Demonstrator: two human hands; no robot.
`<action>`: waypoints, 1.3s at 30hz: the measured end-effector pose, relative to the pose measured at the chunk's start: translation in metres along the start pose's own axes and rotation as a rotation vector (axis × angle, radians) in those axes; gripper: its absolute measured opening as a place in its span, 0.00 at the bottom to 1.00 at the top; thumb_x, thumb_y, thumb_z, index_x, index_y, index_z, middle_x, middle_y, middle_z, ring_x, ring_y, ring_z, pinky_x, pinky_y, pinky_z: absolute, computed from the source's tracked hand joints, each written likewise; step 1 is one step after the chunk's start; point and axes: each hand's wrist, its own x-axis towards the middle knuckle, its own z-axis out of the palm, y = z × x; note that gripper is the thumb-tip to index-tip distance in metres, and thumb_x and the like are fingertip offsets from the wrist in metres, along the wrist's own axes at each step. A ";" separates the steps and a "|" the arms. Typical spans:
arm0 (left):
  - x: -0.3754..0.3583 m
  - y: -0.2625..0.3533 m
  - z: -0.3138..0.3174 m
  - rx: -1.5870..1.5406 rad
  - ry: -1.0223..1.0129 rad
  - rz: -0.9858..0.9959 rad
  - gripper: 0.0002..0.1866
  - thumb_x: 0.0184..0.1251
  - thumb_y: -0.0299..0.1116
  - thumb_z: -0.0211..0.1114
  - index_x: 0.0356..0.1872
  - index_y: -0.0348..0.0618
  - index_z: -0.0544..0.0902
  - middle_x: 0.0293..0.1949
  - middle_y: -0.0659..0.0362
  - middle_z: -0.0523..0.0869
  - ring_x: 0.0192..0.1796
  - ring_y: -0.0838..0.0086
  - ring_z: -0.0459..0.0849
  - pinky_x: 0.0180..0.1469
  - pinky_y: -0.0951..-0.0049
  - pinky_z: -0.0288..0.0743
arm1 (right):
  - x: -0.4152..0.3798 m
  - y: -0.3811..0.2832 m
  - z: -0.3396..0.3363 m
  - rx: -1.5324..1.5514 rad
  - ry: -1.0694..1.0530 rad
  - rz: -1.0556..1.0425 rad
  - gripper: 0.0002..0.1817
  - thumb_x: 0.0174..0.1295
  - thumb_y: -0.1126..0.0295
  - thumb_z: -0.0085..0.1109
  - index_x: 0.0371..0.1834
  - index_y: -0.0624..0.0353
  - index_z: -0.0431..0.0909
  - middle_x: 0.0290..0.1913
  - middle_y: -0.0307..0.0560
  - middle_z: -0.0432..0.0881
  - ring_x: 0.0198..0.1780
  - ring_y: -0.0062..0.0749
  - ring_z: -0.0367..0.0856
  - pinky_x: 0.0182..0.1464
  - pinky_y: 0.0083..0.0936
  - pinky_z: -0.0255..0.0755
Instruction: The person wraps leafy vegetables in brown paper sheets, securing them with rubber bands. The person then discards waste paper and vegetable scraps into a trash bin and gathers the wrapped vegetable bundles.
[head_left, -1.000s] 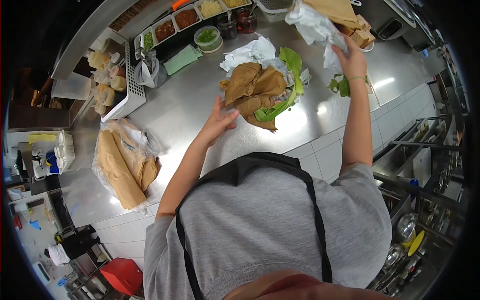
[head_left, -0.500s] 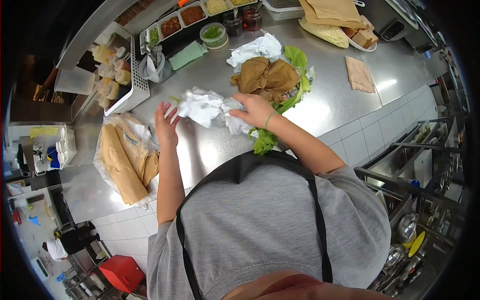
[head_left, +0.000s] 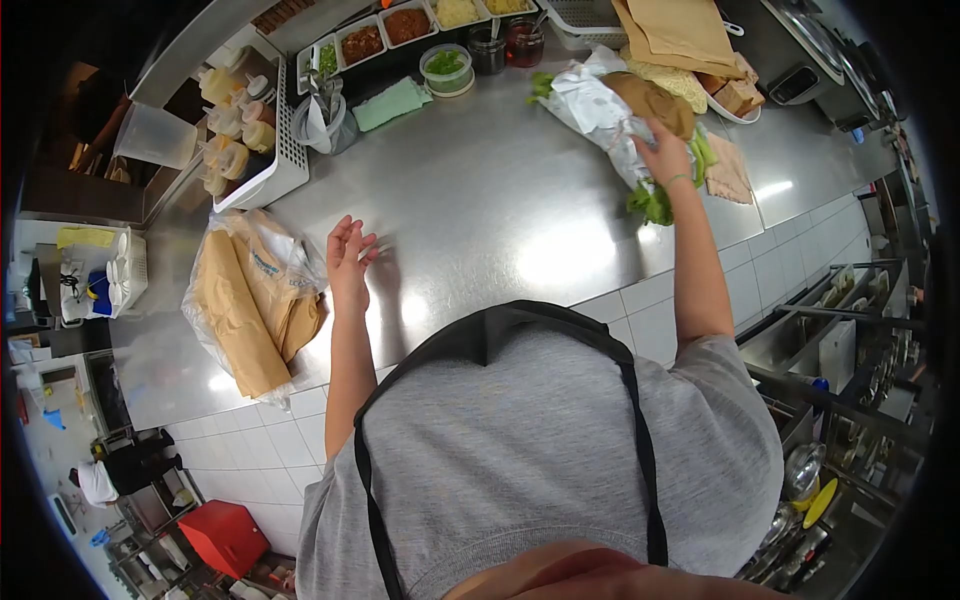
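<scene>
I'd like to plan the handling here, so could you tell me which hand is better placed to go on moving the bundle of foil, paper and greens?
The right hand: it rests on the bundle. The left hand hovers open, far away, beside the bagged bread.

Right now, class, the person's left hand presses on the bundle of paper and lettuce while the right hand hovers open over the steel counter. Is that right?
No, the hands are swapped. In the head view the right hand presses on the bundle of paper and lettuce, while the left hand hovers open over the steel counter.
</scene>
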 end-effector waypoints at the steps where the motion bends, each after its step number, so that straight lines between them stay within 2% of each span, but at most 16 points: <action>1: 0.000 0.001 0.004 -0.002 0.002 0.002 0.22 0.68 0.36 0.58 0.61 0.45 0.68 0.56 0.59 0.73 0.48 0.75 0.77 0.45 0.74 0.72 | 0.001 0.000 -0.008 -0.015 0.006 -0.034 0.23 0.55 0.57 0.63 0.51 0.58 0.76 0.37 0.62 0.82 0.40 0.53 0.81 0.43 0.39 0.74; 4: -0.006 0.007 0.021 0.164 -0.020 0.129 0.22 0.67 0.35 0.60 0.60 0.44 0.68 0.56 0.59 0.73 0.49 0.74 0.77 0.46 0.74 0.72 | -0.004 -0.023 -0.028 0.004 0.001 -0.096 0.25 0.55 0.56 0.64 0.53 0.57 0.76 0.41 0.61 0.82 0.43 0.47 0.82 0.46 0.33 0.73; 6: -0.011 0.021 0.044 0.357 -0.044 0.455 0.23 0.65 0.34 0.62 0.59 0.43 0.69 0.56 0.58 0.73 0.51 0.73 0.76 0.48 0.72 0.72 | -0.010 -0.040 -0.030 0.306 -0.149 -0.183 0.26 0.55 0.55 0.66 0.54 0.57 0.76 0.41 0.55 0.83 0.42 0.39 0.82 0.47 0.28 0.73; 8: -0.016 0.042 0.068 0.426 -0.021 0.540 0.25 0.61 0.33 0.65 0.59 0.42 0.68 0.57 0.56 0.72 0.54 0.68 0.74 0.52 0.68 0.70 | -0.007 -0.050 -0.015 0.539 -0.338 -0.256 0.27 0.53 0.56 0.67 0.55 0.57 0.76 0.47 0.50 0.82 0.48 0.35 0.80 0.52 0.25 0.70; 10: -0.018 0.057 0.086 0.741 -0.044 0.929 0.30 0.57 0.36 0.68 0.61 0.43 0.68 0.59 0.53 0.71 0.57 0.61 0.72 0.58 0.63 0.64 | -0.007 -0.069 -0.006 0.493 -0.495 -0.341 0.31 0.53 0.56 0.68 0.59 0.56 0.72 0.53 0.50 0.79 0.53 0.34 0.77 0.54 0.27 0.70; 12: -0.021 0.068 0.105 0.844 -0.139 1.026 0.32 0.55 0.39 0.69 0.61 0.44 0.68 0.61 0.53 0.69 0.60 0.60 0.70 0.60 0.60 0.62 | -0.010 -0.082 0.006 0.411 -0.485 -0.311 0.29 0.53 0.58 0.68 0.58 0.55 0.72 0.51 0.47 0.78 0.52 0.37 0.77 0.51 0.30 0.71; 13: -0.022 0.070 0.113 0.937 -0.242 1.126 0.35 0.53 0.42 0.70 0.62 0.46 0.68 0.63 0.53 0.68 0.62 0.58 0.68 0.62 0.56 0.60 | -0.011 -0.087 0.008 0.236 -0.210 -0.421 0.26 0.53 0.59 0.67 0.55 0.55 0.73 0.48 0.46 0.78 0.50 0.39 0.77 0.49 0.31 0.71; 14: -0.023 0.071 0.121 0.938 -0.235 1.127 0.35 0.53 0.42 0.70 0.62 0.46 0.68 0.63 0.53 0.68 0.62 0.58 0.68 0.62 0.56 0.60 | -0.009 -0.094 0.010 0.058 0.071 -0.525 0.23 0.53 0.61 0.66 0.51 0.55 0.74 0.44 0.45 0.78 0.48 0.41 0.77 0.46 0.33 0.72; 15: -0.024 0.071 0.128 1.025 -0.311 1.109 0.37 0.51 0.45 0.70 0.63 0.47 0.67 0.64 0.53 0.67 0.64 0.57 0.65 0.64 0.54 0.57 | -0.016 -0.117 -0.004 0.202 0.183 -0.495 0.13 0.53 0.63 0.64 0.38 0.57 0.76 0.34 0.45 0.77 0.40 0.43 0.78 0.40 0.35 0.71; 16: -0.025 0.070 0.134 1.113 -0.393 1.085 0.40 0.49 0.48 0.71 0.64 0.48 0.66 0.64 0.54 0.67 0.66 0.55 0.63 0.66 0.52 0.54 | -0.028 -0.134 -0.013 0.204 0.181 -0.494 0.13 0.53 0.63 0.64 0.38 0.57 0.76 0.34 0.45 0.77 0.40 0.43 0.78 0.40 0.35 0.71; 18: -0.018 0.056 0.142 1.208 -0.437 1.073 0.47 0.43 0.53 0.72 0.67 0.49 0.63 0.64 0.57 0.66 0.68 0.56 0.60 0.68 0.50 0.50 | -0.050 -0.154 -0.024 0.311 -0.339 -0.233 0.11 0.54 0.62 0.64 0.29 0.58 0.77 0.30 0.46 0.78 0.33 0.44 0.79 0.36 0.38 0.71; 22: -0.003 0.020 0.156 1.459 -0.574 0.961 0.51 0.39 0.54 0.74 0.68 0.49 0.61 0.65 0.53 0.66 0.66 0.54 0.64 0.66 0.49 0.56 | -0.088 -0.141 0.011 0.177 -0.713 -0.206 0.14 0.53 0.58 0.63 0.24 0.59 0.77 0.29 0.52 0.81 0.31 0.47 0.79 0.36 0.38 0.71; 27: 0.015 0.031 0.168 1.343 -0.677 0.575 0.47 0.39 0.51 0.72 0.64 0.44 0.66 0.49 0.45 0.81 0.49 0.54 0.82 0.52 0.66 0.74 | -0.101 -0.113 0.053 0.438 -0.068 -0.152 0.10 0.54 0.70 0.65 0.34 0.61 0.74 0.34 0.46 0.75 0.31 0.35 0.79 0.37 0.28 0.74; 30: 0.024 0.032 0.163 1.172 -0.848 0.249 0.44 0.41 0.53 0.70 0.62 0.43 0.68 0.46 0.43 0.83 0.48 0.54 0.82 0.51 0.65 0.74 | -0.088 -0.110 0.058 0.562 -0.039 -0.115 0.10 0.55 0.70 0.65 0.33 0.62 0.74 0.33 0.46 0.76 0.32 0.34 0.78 0.37 0.26 0.74; 35: 0.026 0.023 0.157 1.118 -0.821 0.187 0.44 0.39 0.55 0.69 0.59 0.40 0.69 0.44 0.43 0.83 0.47 0.54 0.83 0.49 0.64 0.75 | -0.087 -0.114 0.064 0.580 -0.079 -0.135 0.08 0.56 0.71 0.62 0.32 0.61 0.74 0.34 0.47 0.76 0.33 0.35 0.79 0.37 0.26 0.74; 39: 0.022 0.019 0.159 1.206 -0.734 0.199 0.45 0.39 0.57 0.69 0.60 0.41 0.69 0.44 0.43 0.83 0.46 0.53 0.83 0.49 0.64 0.75 | -0.092 -0.123 0.065 0.224 -0.018 -0.258 0.05 0.57 0.71 0.58 0.33 0.60 0.73 0.35 0.49 0.76 0.36 0.41 0.78 0.37 0.30 0.73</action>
